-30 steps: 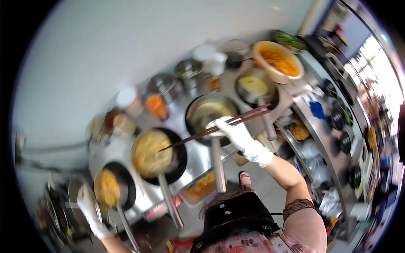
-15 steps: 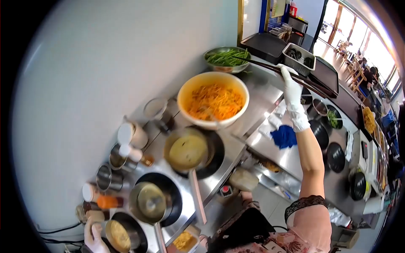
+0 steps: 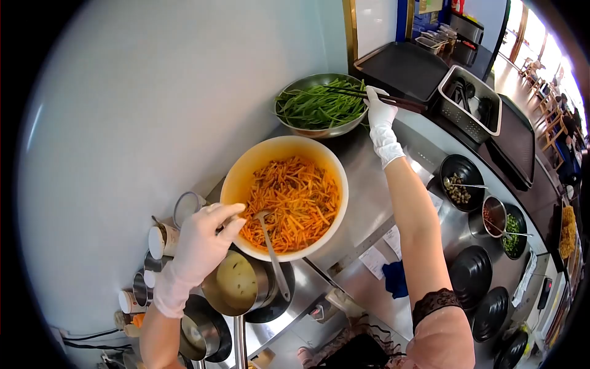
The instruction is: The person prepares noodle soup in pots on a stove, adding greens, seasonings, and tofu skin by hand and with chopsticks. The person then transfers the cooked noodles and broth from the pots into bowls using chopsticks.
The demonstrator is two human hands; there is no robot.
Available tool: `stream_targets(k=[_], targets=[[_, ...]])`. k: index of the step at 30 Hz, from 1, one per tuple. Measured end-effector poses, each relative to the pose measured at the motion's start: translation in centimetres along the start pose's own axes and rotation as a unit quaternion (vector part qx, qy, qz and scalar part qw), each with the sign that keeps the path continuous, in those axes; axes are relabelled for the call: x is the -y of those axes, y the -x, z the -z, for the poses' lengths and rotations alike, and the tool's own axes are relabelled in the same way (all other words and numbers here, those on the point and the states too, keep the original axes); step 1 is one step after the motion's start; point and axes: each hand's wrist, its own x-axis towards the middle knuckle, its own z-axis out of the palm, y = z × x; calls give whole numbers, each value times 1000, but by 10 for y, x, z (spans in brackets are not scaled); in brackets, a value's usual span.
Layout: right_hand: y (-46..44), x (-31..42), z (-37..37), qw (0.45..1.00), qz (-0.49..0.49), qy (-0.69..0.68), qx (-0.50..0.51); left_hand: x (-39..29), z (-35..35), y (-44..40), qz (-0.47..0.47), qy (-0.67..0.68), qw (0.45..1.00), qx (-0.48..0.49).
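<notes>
My right hand [image 3: 382,120], in a white glove, grips long dark chopsticks [image 3: 405,103]. Their thin ends reach over the green leafy stalks [image 3: 316,107] in a metal bowl [image 3: 332,131]. Also gloved, my left hand [image 3: 206,237] is at the left rim of a large pale bowl [image 3: 339,178]; its fingers are half bent, thumb and forefinger apart, with nothing seen between them. Orange shredded vegetables that look like carrot [image 3: 292,200] fill much of that bowl. A metal spoon [image 3: 273,261] rests in them, its handle out over the near rim.
Below the pale bowl, a saucepan [image 3: 236,286] of yellowish liquid and another pan [image 3: 196,338] sit on the stove. Jars [image 3: 161,241] line the wall. To the right are black bowls [image 3: 470,277], chopped greens [image 3: 511,237], a blue cloth [image 3: 396,278] and a perforated metal container [image 3: 467,120].
My left hand has risen from beside the lower-left pan to the pale bowl's rim. My right hand has brought the chopsticks to the greens. The view has shifted closer to the bowls.
</notes>
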Motion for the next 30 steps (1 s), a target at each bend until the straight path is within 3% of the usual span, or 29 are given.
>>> stream_targets(k=[7,9,11,18,20,21,23,24,25,27,28,30], targets=[[-22,-10,2,998,-19,-66,3,27,-54,-100,-30,4,999,14],[-19,2,8,995,-10,-87,44,43,-69,-132,49,102,993,16],[-12,16,11,993,-9,-94,67,55,-89,-171,109,155,981,-45],[11,57,31,980,34,-26,193,88,-152,-305,67,164,956,-235],[16,62,40,970,66,16,235,78,-157,-319,44,67,957,-279],[20,65,44,955,98,57,275,81,-161,-326,47,69,957,-277],[26,73,49,922,186,93,328,93,-167,-339,15,248,957,-153],[29,78,50,918,183,115,333,92,-167,-340,14,265,955,-133],[30,80,50,913,180,137,340,89,-168,-342,16,266,955,-130],[23,72,53,912,185,152,334,90,-164,-347,141,125,969,-162],[18,68,54,909,195,166,328,93,-163,-345,94,215,954,-187],[5,48,59,912,169,189,321,88,-146,-343,79,244,944,-207]])
